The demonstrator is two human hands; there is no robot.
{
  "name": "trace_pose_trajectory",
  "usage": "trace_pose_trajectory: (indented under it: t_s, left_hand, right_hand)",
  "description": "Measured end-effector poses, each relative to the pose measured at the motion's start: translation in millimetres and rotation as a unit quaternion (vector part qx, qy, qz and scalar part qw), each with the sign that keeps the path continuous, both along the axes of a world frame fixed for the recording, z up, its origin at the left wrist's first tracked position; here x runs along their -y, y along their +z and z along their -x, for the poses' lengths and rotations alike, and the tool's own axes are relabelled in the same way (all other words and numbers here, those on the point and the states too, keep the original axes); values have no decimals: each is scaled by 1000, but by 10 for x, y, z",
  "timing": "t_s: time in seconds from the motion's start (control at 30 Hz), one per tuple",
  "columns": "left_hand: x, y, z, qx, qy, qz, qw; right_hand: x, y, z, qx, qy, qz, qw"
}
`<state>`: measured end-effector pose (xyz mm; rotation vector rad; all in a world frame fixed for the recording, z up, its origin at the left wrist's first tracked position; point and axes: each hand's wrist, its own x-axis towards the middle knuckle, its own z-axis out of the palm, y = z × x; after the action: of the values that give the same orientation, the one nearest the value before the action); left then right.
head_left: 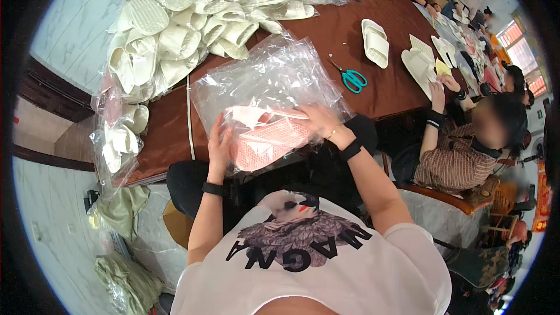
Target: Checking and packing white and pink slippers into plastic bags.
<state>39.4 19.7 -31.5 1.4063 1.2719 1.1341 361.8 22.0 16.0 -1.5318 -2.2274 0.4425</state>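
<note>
A pair of pink slippers [271,146] with a woven-pattern sole lies at the table's near edge, close to my lap. Clear plastic bag [262,76] film spreads beyond them and seems to lie partly over them. On the left end of the pair rests my left hand [219,147], fingers apart and pointing away from me. My right hand [321,121] is closed over the right end of the pair, its fingertips on the upper edge. Whether the slippers are fully inside the bag, I cannot tell.
Teal-handled scissors [353,80] lie on the brown tablecloth [286,26] to the right. Cream slippers [175,41] in plastic are heaped at the left. A loose cream pair [375,44] lies farther right. A seated co-worker [466,140] handles cream slippers at my right.
</note>
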Motion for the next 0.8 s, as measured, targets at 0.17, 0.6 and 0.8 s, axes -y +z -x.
trace_pose_trajectory:
  t_s: [0.17, 0.6, 0.8]
  left_hand:
    - [33, 16, -32, -6, 7, -31, 999]
    - [215, 399, 220, -9, 46, 30, 998]
    - [431, 592, 273, 98, 45, 139, 984]
  right_hand:
    - [34, 402, 156, 114, -16, 156, 981]
    - [91, -87, -51, -367, -79, 178, 910]
    - [192, 23, 83, -423, -143, 138, 884]
